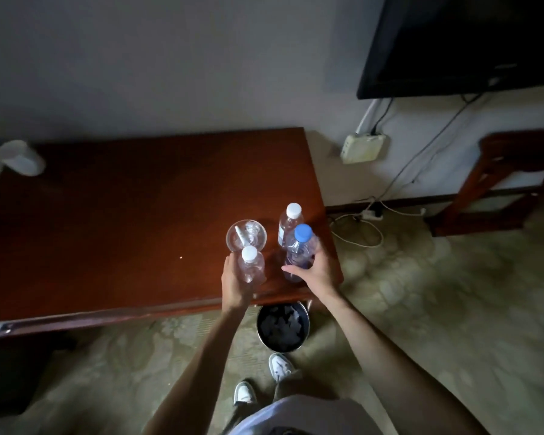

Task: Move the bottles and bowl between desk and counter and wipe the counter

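On the right end of the dark red wooden desk (123, 215) stand three clear plastic bottles and a clear glass bowl (246, 236) with small items inside. My left hand (234, 285) grips the white-capped bottle (251, 265) near the front edge. My right hand (313, 271) grips the blue-capped bottle (300, 251) at the desk's right corner. A second white-capped bottle (290, 224) stands just behind the blue-capped one, untouched. The bowl sits directly behind the bottle in my left hand.
A black-lined waste bin (282, 328) stands on the carpet under the desk's front edge, by my white shoes. A white cup (21, 158) lies at the desk's far left. A wall-mounted TV (462, 42), cables and a wooden stand (512, 180) are to the right.
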The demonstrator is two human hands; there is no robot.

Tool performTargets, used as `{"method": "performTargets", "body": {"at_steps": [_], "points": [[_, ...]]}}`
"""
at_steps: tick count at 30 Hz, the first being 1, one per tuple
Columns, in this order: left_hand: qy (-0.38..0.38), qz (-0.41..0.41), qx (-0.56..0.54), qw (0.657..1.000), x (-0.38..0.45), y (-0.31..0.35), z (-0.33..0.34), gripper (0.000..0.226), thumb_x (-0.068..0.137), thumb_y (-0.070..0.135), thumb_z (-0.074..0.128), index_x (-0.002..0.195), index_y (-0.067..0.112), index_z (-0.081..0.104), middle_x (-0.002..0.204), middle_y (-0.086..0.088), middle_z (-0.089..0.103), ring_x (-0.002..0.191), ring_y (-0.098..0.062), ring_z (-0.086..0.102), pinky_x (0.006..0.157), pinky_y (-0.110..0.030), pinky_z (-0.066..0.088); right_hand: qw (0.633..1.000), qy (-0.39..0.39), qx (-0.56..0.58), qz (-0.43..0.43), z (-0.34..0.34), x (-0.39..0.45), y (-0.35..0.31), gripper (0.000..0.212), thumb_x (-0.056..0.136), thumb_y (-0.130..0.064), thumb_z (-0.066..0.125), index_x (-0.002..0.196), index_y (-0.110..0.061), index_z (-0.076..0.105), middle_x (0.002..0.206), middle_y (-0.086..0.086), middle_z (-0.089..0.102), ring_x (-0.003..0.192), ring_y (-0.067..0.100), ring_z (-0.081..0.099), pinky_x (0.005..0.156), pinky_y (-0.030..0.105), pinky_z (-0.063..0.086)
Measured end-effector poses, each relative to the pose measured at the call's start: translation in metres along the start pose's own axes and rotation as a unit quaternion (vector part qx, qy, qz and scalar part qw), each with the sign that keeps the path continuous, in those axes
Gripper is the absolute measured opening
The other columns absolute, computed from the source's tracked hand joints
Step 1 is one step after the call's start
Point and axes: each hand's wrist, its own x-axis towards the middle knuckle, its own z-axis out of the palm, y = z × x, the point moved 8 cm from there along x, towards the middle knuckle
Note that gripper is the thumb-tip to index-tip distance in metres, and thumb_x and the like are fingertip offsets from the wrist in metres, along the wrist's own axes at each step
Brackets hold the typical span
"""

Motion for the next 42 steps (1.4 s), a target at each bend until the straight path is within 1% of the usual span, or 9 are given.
{"method": "performTargets", "body": {"at_steps": [2, 6, 16, 21, 25, 29, 36, 40, 42], "points": [[-0.004, 0.015, 0.004, 1.0, 0.003, 0.005, -0.001, 0.065, 0.062, 0.007, 0.086, 0.117, 0.008, 0.053, 0.102, 0.001, 0.054, 0.09, -0.017, 0.054, 0.068, -0.008, 0.037, 1.0, 0.012, -0.011, 0.005, 0.001, -0.002, 0.006, 0.081, 0.054, -0.005, 0.092, 0.12, -0.023, 0.048, 0.11, -0.02, 0.058, 0.097, -0.02, 0.055, 0.09, 0.013, 0.046], [-0.01, 0.012, 0.002, 1.0, 0.007, 0.002, -0.001, 0.067, 0.061, 0.011, 0.086, 0.12, 0.012, 0.052, 0.106, 0.0, 0.055, 0.094, -0.016, 0.055, 0.076, -0.027, 0.047, 0.998, 0.037, -0.039, 0.024, 0.003, -0.005, 0.021, 0.078, 0.054, -0.015, 0.093, 0.117, -0.024, 0.049, 0.106, -0.017, 0.06, 0.096, -0.005, 0.06, 0.094, 0.031, 0.051], [-0.01, -0.017, 0.011, 1.0, -0.004, -0.017, -0.022, 0.081, 0.06, 0.018, 0.091, 0.126, 0.002, 0.047, 0.113, 0.0, 0.045, 0.107, -0.017, 0.04, 0.088, -0.025, 0.041, 0.993, 0.088, -0.071, 0.036, -0.01, -0.021, 0.043, 0.086, 0.052, -0.01, 0.093, 0.125, -0.011, 0.048, 0.127, 0.001, 0.052, 0.115, 0.012, 0.05, 0.1, 0.025, 0.04], [-0.013, -0.05, -0.021, 0.998, -0.036, -0.041, -0.04, 0.064, 0.063, 0.025, 0.091, 0.112, 0.007, 0.054, 0.106, -0.004, 0.056, 0.091, -0.017, 0.053, 0.077, -0.021, 0.045, 0.986, 0.146, -0.039, 0.074, -0.039, -0.065, 0.074, 0.06, 0.068, -0.008, 0.084, 0.12, -0.008, 0.053, 0.122, 0.007, 0.055, 0.107, 0.017, 0.056, 0.091, 0.029, 0.048], [-0.195, -0.113, -0.058, 0.973, -0.078, -0.075, -0.001, 0.04, 0.076, 0.035, 0.081, 0.099, 0.012, 0.06, 0.086, -0.011, 0.071, 0.078, -0.028, 0.069, 0.06, -0.036, 0.055, 0.972, 0.162, -0.007, 0.172, -0.059, -0.119, 0.131, 0.029, 0.081, -0.008, 0.074, 0.107, -0.004, 0.063, 0.105, 0.013, 0.069, 0.092, 0.023, 0.066, 0.076, 0.018, 0.05], [-0.483, -0.193, 0.111, 0.847, -0.151, -0.124, 0.059, 0.027, 0.09, 0.035, 0.067, 0.101, 0.011, 0.061, 0.087, -0.01, 0.07, 0.076, -0.021, 0.066, 0.056, -0.021, 0.051, 0.943, 0.151, 0.002, 0.297, -0.075, -0.223, 0.209, 0.016, 0.086, -0.017, 0.071, 0.097, -0.009, 0.063, 0.096, 0.015, 0.07, 0.091, 0.03, 0.067, 0.067, 0.021, 0.045], [-0.581, -0.133, 0.295, 0.747, -0.19, -0.127, 0.155, 0.034, 0.087, 0.038, 0.07, 0.07, 0.017, 0.05, 0.057, 0.002, 0.056, 0.043, -0.009, 0.052, 0.044, -0.022, 0.038, 0.822, 0.25, 0.089, 0.503, -0.111, -0.44, 0.304, 0.012, 0.089, -0.01, 0.064, 0.079, -0.014, 0.058, 0.095, 0.019, 0.069, 0.066, 0.019, 0.059, 0.051, 0.025, 0.045], [-0.612, -0.081, 0.251, 0.746, -0.221, -0.048, 0.244, 0.022, 0.093, 0.032, 0.063, 0.079, 0.019, 0.053, 0.074, -0.005, 0.061, 0.061, -0.014, 0.059, 0.06, -0.029, 0.048, 0.776, 0.283, 0.103, 0.555, -0.125, -0.497, 0.321, 0.027, 0.092, -0.016, 0.06, 0.065, -0.012, 0.058, 0.057, 0.004, 0.056, 0.05, 0.014, 0.049, 0.047, 0.022, 0.036], [-0.625, -0.06, 0.235, 0.742, -0.244, -0.008, 0.283, 0.021, 0.094, 0.03, 0.062, 0.078, 0.019, 0.055, 0.073, -0.005, 0.062, 0.064, -0.016, 0.06, 0.061, -0.028, 0.045, 0.763, 0.289, 0.127, 0.563, -0.136, -0.513, 0.33, 0.027, 0.094, -0.016, 0.057, 0.067, -0.011, 0.057, 0.058, 0.003, 0.053, 0.054, 0.017, 0.049, 0.048, 0.022, 0.038]]}}
